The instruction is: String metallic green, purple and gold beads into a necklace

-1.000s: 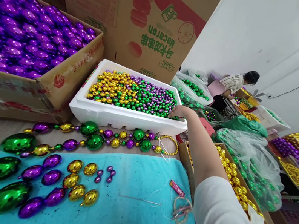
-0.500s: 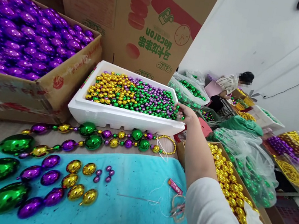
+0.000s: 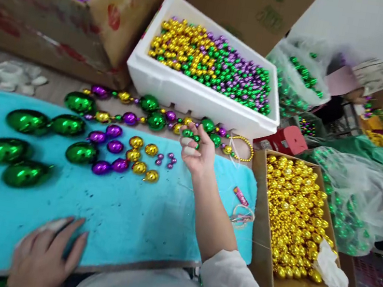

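Right grip: clear of the box end touched earlier, now above the far side of the blue cloth; fingers curled and closed on the load, white wraps on two of them.
Small green beads: held in those fingers, partly hidden, exact count unclear.
Left grip: newly in view at lower left; palm down on the cloth, fingers loosely apart.
White foam box: higher in view after a downward camera tilt; still full of mixed small beads.
Strung strand: unchanged, lying on the surface between foam box and cloth.
Large green ovals: more in view at left than before.
Purple ovals, gold beads, tiny purple beads: same layout on the cloth, right of the green.
Gold bead carton: just right of the cloth, now visible nearly whole.
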Action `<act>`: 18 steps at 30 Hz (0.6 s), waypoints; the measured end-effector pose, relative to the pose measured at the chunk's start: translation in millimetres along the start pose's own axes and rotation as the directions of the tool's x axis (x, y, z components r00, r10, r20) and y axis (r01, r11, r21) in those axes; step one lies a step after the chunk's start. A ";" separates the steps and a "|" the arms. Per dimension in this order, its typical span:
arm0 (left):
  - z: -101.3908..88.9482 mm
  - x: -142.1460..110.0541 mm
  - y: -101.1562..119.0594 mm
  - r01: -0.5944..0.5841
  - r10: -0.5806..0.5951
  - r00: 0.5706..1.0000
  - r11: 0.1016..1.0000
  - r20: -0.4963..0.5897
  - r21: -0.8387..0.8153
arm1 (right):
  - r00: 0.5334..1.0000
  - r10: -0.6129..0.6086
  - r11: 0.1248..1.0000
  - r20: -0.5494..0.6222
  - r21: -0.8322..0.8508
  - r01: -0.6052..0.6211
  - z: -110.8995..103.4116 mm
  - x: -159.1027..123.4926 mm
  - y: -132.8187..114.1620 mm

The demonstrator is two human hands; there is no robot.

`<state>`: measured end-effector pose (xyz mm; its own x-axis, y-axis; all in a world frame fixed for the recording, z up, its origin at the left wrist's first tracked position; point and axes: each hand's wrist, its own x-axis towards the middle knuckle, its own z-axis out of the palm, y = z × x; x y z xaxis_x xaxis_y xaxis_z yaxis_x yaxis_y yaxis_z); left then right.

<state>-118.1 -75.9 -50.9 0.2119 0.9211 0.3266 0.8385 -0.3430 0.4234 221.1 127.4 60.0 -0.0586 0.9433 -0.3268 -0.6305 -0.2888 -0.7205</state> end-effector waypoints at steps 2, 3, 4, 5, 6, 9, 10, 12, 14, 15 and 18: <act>0.0 0.7 -0.8 -0.093 0.093 0.996 0.980 0.007 0.176 | 0.994 0.069 0.973 -0.082 -0.216 -0.085 1.5 -3.5 28.2; -0.2 2.4 -0.6 -0.132 0.134 0.991 0.963 0.007 0.233 | 0.986 0.030 0.920 -0.165 -0.382 -0.092 -1.5 -4.1 37.4; -0.5 4.2 0.0 -0.151 0.155 0.988 0.956 0.003 0.250 | 0.970 -0.056 0.816 -0.235 -0.571 -0.091 -6.3 -4.2 43.6; -1.0 5.8 0.7 -0.159 0.166 0.986 0.954 -0.003 0.254 | 0.950 -0.166 0.654 -0.263 -0.751 -0.093 -12.2 -4.2 47.5; -1.6 7.0 1.4 -0.164 0.171 0.985 0.954 -0.006 0.250 | 0.935 -0.262 0.451 -0.240 -0.887 -0.101 -18.4 -4.4 49.9; -1.9 7.6 2.3 -0.156 0.162 0.987 0.959 -0.006 0.238 | 0.947 -0.316 -0.046 -0.056 -0.996 -0.074 -33.9 -6.9 53.7; -1.6 7.2 2.3 -0.144 0.150 0.989 0.961 -0.006 0.238 | 0.953 -0.301 -0.110 -0.019 -0.992 -0.054 -37.3 -8.1 54.7; -0.5 6.1 2.0 -0.125 0.132 0.991 0.964 -0.012 0.235 | 0.956 -0.292 -0.123 0.022 -0.992 -0.015 -42.0 -9.6 55.2; 0.4 5.7 2.0 -0.118 0.125 0.992 0.966 -0.019 0.229 | 0.957 -0.289 -0.057 0.025 -0.998 0.009 -45.5 -9.6 52.2; 0.7 5.7 2.0 -0.119 0.127 0.992 0.967 -0.020 0.226 | 0.963 -0.270 -0.004 0.005 -1.000 0.004 -47.2 -9.3 49.1; 0.6 5.9 2.0 -0.130 0.137 0.990 0.965 -0.018 0.227 | 0.982 -0.147 0.178 -0.121 -0.979 -0.094 -52.0 -9.4 37.2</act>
<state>-114.9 -71.1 -48.6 0.3159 0.8617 0.3972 0.8958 -0.4088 0.1744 238.5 99.2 4.5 0.1292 0.9487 -0.2886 0.6512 -0.3006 -0.6968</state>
